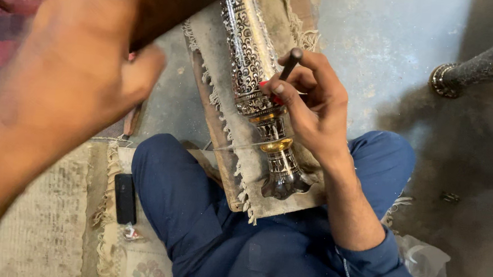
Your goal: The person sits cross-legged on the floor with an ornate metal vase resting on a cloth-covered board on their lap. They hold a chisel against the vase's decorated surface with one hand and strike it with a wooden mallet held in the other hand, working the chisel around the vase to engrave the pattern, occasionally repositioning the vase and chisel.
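Right hand pinches a punch against the metal vase, lying on a padded board just under it. Left hand is raised, grip unclear. Vase looks heavy, stiff, slick; I'd grab the narrow neck.

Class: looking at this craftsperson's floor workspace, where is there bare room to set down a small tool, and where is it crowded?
Free: bare concrete floor between the engraved metal vase and the second metal piece at upper right; also the woven mat left of the black phone. Crowded: the padded board on the lap, where the right hand holds a punch.
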`<act>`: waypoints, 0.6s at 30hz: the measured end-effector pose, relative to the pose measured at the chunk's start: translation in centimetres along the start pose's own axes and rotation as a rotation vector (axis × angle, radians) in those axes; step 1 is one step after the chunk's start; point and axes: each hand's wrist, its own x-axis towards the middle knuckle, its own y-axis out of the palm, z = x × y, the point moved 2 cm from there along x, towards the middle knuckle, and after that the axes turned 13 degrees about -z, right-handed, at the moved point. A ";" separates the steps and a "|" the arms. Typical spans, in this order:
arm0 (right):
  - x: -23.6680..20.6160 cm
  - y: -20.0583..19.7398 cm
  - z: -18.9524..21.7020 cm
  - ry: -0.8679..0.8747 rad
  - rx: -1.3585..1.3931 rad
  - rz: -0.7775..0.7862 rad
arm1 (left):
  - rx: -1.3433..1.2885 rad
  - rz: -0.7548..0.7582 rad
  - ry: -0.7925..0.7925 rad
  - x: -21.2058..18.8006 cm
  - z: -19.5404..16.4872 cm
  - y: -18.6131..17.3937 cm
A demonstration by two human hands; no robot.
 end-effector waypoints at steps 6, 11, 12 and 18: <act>0.5 -1.0 -0.8 0.158 0.132 -0.083 | 0.105 -0.059 0.091 -0.2 -0.5 -0.7; -0.4 -0.9 -1.1 0.027 0.082 -0.041 | -0.184 0.039 -0.103 -0.1 -0.8 -0.4; -0.6 -0.8 -1.2 0.022 0.067 -0.061 | -0.184 0.039 -0.096 0.0 -0.8 -0.3; -0.7 -0.2 -1.5 0.013 0.069 -0.121 | -0.144 -0.062 0.030 1.4 -0.1 0.0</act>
